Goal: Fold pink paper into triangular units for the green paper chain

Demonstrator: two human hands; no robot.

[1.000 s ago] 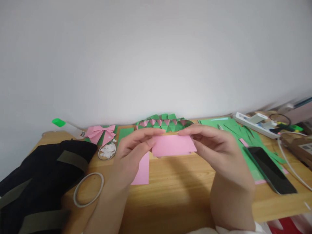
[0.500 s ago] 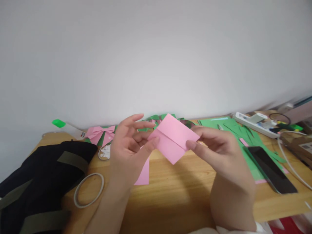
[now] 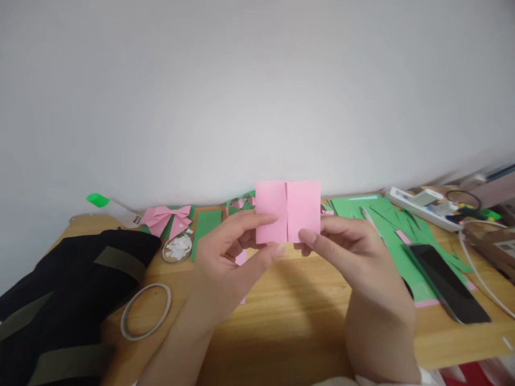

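A square of folded pink paper [image 3: 303,201] is held up above the table, two flaps meeting along an upright seam in its middle. My right hand [image 3: 354,252] pinches its lower right corner, thumb in front and fingers behind. At the lower left, my left hand [image 3: 229,257] has its index finger across the front of the paper and its thumb along the bottom edge; its other fingers curl behind. Partly hidden behind my left hand, another pink paper piece [image 3: 241,258] lies on the wooden table [image 3: 281,321].
On the left are a pink paper bow [image 3: 167,217], white scraps [image 3: 179,247], a tape ring [image 3: 125,321], a green-capped marker [image 3: 98,200] and a black cloth item [image 3: 80,279]. Green paper sheets [image 3: 346,206], a phone [image 3: 446,284] and a power strip [image 3: 422,209] lie right. The wall stands behind.
The pink paper has turned from a diamond tilt to upright, its seam now vertical. My left hand has shifted right, its index finger now over the paper's front.
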